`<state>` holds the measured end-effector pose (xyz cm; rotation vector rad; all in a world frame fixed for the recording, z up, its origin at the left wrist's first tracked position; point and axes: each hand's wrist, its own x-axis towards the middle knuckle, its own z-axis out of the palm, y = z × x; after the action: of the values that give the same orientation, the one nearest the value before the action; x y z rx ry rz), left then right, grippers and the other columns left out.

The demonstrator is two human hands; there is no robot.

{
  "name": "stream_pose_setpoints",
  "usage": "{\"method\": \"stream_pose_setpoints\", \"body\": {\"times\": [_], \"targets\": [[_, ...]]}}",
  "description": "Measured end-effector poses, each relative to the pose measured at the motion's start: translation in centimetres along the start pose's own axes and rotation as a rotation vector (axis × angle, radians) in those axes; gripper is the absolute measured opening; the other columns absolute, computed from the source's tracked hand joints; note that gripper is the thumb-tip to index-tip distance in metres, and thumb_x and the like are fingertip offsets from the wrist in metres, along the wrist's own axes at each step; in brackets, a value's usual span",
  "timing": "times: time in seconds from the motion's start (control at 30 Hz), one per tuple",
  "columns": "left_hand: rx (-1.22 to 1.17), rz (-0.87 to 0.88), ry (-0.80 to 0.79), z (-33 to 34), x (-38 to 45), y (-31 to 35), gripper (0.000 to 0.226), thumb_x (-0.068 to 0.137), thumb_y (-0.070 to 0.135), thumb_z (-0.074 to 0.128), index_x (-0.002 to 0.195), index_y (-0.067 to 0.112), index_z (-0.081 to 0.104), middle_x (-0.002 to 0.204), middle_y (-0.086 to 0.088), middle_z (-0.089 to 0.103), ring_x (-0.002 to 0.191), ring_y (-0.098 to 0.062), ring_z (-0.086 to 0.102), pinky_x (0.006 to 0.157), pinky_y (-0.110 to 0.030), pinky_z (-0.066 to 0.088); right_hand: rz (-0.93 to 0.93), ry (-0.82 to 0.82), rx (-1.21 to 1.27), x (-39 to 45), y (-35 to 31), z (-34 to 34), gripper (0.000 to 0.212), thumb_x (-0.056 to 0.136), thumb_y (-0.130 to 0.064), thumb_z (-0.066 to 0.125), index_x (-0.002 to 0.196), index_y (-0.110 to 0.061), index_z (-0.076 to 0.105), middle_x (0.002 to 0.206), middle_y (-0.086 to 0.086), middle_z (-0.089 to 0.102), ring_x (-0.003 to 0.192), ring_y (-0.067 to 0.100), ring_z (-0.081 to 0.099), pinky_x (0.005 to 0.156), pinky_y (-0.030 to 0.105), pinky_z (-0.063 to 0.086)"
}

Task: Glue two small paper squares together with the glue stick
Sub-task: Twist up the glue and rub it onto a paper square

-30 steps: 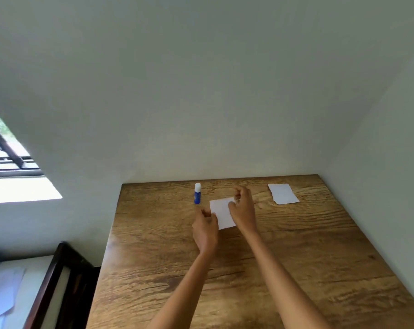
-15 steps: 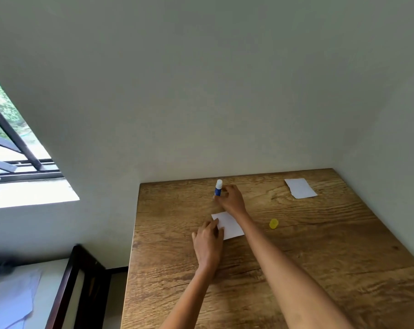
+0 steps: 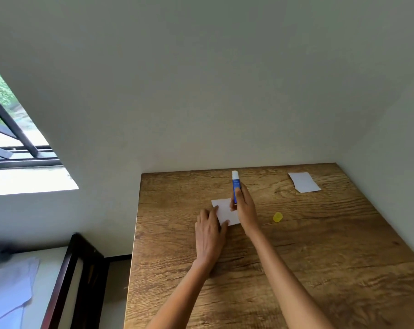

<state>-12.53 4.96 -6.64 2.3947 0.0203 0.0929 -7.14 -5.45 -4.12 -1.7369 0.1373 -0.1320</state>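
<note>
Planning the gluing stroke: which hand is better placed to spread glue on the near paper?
Right. The right hand grips the glue stick over the near paper, while the left hand presses flat on that paper's corner, pinning it.

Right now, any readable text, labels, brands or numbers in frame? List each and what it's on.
No text can be read.
Glue stick, held in the right hand: pale marks on the blue label, too small and blurred to read.
Paper square under the left hand: blank.
Second paper square at the far right of the table: blank.
Yellow cap: no marking visible.
</note>
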Motion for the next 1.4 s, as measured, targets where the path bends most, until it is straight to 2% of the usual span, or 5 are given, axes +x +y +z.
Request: {"method": "stream_pose_setpoints", "body": {"times": [0.33,0.47,0.7,1.0,1.4], "targets": [[0.176,0.114,-0.058,-0.6,0.3,-1.4,0.035,0.094,0.028,0.042,0.122,0.012,0.055,0.134,-0.008,0.042,0.117,-0.027,0.04,0.097,-0.038,0.032,0.046,0.189,0.274,-2.4,1.9,-1.3,0.025,0.094,-0.016,0.05,0.119,-0.013,0.055,0.105,0.011,0.063,0.077,0.011,0.063,0.071,0.023,0.056],[0.234,0.154,-0.045,-0.3,0.4,-1.7,0.038,0.094,0.029,0.041,0.128,0.013,0.051,0.13,-0.007,0.049,0.114,-0.028,0.045,0.094,-0.039,0.036,0.026,0.225,0.248,-2.4,1.9,-0.2,0.018,0.089,-0.012,0.058,0.106,-0.009,0.057,0.091,0.016,0.061,0.063,0.007,0.06,0.062,0.018,0.054],[0.387,0.221,0.064,-0.1,0.3,-2.2,0.034,0.081,0.033,0.038,0.09,0.023,0.069,0.087,0.008,0.067,0.079,-0.016,0.061,0.062,-0.031,0.05,-0.019,0.118,0.047,-2.1,2.6,1.5,0.011,0.082,-0.016,0.068,0.09,-0.018,0.06,0.081,0.002,0.064,0.067,0.001,0.059,0.06,0.013,0.048],[0.421,0.242,0.083,0.2,0.4,-2.3,0.013,0.077,0.031,0.057,0.082,0.023,0.067,0.083,0.007,0.066,0.076,-0.017,0.06,0.06,-0.031,0.05,-0.154,0.16,-0.32,-0.3,3.7,3.0,0.017,0.092,-0.025,0.054,0.095,-0.008,0.051,0.062,-0.012,0.05,0.052,0.003,0.049,0.049,0.011,0.04],[0.413,0.235,0.097,0.6,0.4,-2.3,0.009,0.074,0.026,0.072,0.082,0.023,0.068,0.087,0.005,0.065,0.078,-0.02,0.059,0.062,-0.033,0.049,-0.231,0.077,-0.463,0.3,4.7,3.1,0.023,0.091,-0.035,0.055,0.088,-0.012,0.056,0.074,0.005,0.061,0.065,0.017,0.057,0.059,0.023,0.043]]}}
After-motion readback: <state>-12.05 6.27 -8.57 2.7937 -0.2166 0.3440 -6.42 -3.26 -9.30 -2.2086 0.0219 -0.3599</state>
